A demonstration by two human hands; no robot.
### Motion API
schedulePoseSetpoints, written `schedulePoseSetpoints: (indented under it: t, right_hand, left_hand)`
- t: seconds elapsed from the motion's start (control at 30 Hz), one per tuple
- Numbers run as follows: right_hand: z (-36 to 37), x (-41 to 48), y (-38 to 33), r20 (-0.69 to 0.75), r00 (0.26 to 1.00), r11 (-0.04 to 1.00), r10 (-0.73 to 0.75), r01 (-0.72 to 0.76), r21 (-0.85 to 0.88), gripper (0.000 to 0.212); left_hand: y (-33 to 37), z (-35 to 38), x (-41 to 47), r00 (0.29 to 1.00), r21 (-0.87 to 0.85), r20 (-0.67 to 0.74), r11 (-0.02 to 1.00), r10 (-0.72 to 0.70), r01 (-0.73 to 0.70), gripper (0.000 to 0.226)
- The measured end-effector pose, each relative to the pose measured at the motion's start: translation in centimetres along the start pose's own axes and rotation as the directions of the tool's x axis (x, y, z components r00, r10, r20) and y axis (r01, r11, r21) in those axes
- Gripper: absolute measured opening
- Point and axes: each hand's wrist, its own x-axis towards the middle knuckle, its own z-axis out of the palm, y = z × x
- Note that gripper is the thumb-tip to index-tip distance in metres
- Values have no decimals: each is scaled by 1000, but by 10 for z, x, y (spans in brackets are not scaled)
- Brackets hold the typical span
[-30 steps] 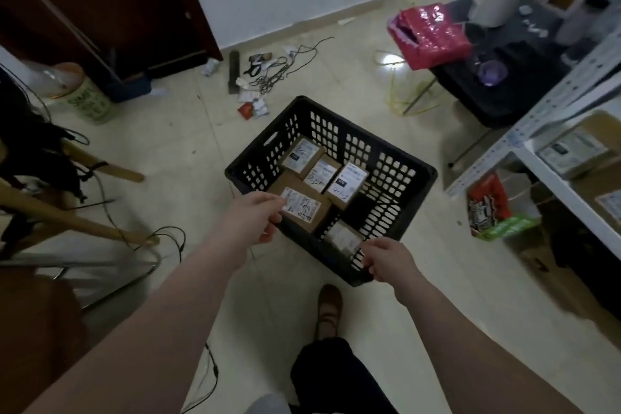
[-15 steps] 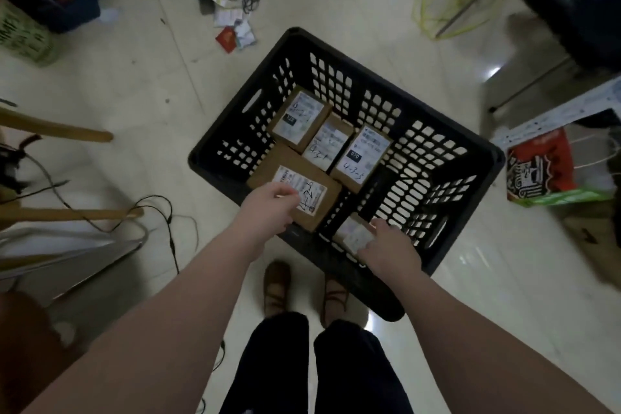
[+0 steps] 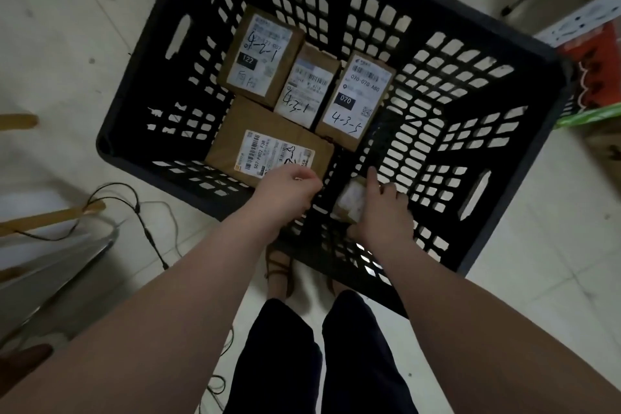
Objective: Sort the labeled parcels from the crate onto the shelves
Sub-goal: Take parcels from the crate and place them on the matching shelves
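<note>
A black plastic crate (image 3: 148, 77) stands on the tiled floor right below me. Inside lie cardboard parcels with white labels: one marked 4-2-1 (image 3: 262, 57), one marked 4-3-1 (image 3: 307, 87), one marked 4-3-5 (image 3: 356, 97), and a large parcel (image 3: 265, 141) nearest the left wall. My left hand (image 3: 285, 191) has its fingers curled over the large parcel's near edge and covers part of its label. My right hand (image 3: 383, 212) grips a small parcel (image 3: 351, 198) at the crate's near wall, thumb under it, forefinger stretched along its top.
At the right edge are a red and green bag (image 3: 598, 77) and a white perforated shelf rail (image 3: 578, 23). A black cable (image 3: 144, 212) and wooden sticks (image 3: 43, 218) lie on the floor at the left. My legs and shoes are just below the crate.
The view has dropped much closer over the crate. My left hand slid from the large parcel's label to its near edge. My right hand has closed further around the small parcel.
</note>
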Motion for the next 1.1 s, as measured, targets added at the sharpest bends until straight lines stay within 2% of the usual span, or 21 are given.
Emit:
schedulePoseSetpoints:
  t: [0.07,0.13,0.2,0.23,0.3,0.33,0.4,0.47,0.53,0.6,0.67,0.7,0.73,0.8,0.87,0.93,0.97,1.0,1.03,1.07,1.1]
  right_hand:
    - [-12,1,2,-99,994,992,52,-41,117,110]
    - [-33,0,2,-143,978,925,153,-91,370,107]
    - [-63,-5,2,-133,972,790,195,-75,609,93]
    - [-79,-9,2,-117,975,704,190,-53,708,77]
    - [-107,-19,4,-77,985,497,154,-10,868,47]
    - [-118,-25,4,-40,992,401,121,-12,916,43]
    - [-131,-37,6,58,998,188,37,-64,980,33]
    - [-135,-48,7,140,990,-20,-30,-141,990,27]
    - [-132,-59,9,168,983,-188,-81,-180,965,18]
    - [-126,-66,12,176,977,-284,-120,-203,937,24]
    - [-123,-73,16,212,965,-301,-155,-250,920,49]
    - [-122,-75,16,236,955,-321,-179,-284,903,63]
    - [-122,-79,16,260,942,-360,-213,-323,875,75]
    - [-124,-86,12,271,917,-424,-293,-379,823,80]
    - [-129,-94,6,250,909,-421,-334,-381,823,71]
    - [-130,-98,2,203,916,-425,-345,-345,837,68]
    - [-131,-101,2,174,923,-454,-343,-325,830,72]
    - [-133,-105,2,140,933,-487,-332,-297,821,79]
    - [-134,-109,3,105,947,-518,-304,-256,816,85]
    - [-136,-114,4,64,963,-541,-262,-202,817,87]
    - [-139,-120,5,17,977,-556,-211,-134,820,85]
  left_hand:
    - [3,-2,3,999,47,31,999,10,-11,16]
    - [9,-4,2,997,74,75,997,15,-21,26]
    - [17,-5,-1,995,72,100,997,24,-31,37]
    - [20,-6,-1,995,61,99,997,34,-40,44]
    - [28,-9,-5,995,13,97,999,34,-36,62]
    - [33,-11,-8,994,-56,112,998,19,-13,74]
    - [41,-14,-15,982,-234,187,969,-30,74,92]
    - [47,-18,-24,957,-372,290,917,-35,146,89]
    - [53,-22,-32,940,-401,342,906,11,136,85]
    - [57,-23,-40,958,-339,276,941,80,19,91]
    - [60,-24,-49,967,-73,71,968,244,-239,99]
    - [60,-24,-54,916,151,-11,906,401,-394,100]
    - [60,-23,-60,820,375,-16,763,572,-526,99]
    - [57,-19,-72,604,662,153,373,782,-651,91]
    - [51,-17,-76,409,710,360,38,839,-703,78]
    - [51,-20,-79,251,668,505,-190,826,-719,64]
    - [53,-22,-82,202,638,552,-254,809,-727,61]
    - [55,-25,-87,181,606,577,-269,796,-749,62]
    - [57,-27,-93,182,575,572,-232,800,-785,64]
    - [58,-28,-99,202,536,536,-145,819,-832,67]
    - [60,-29,-106,256,486,475,-8,842,-874,69]
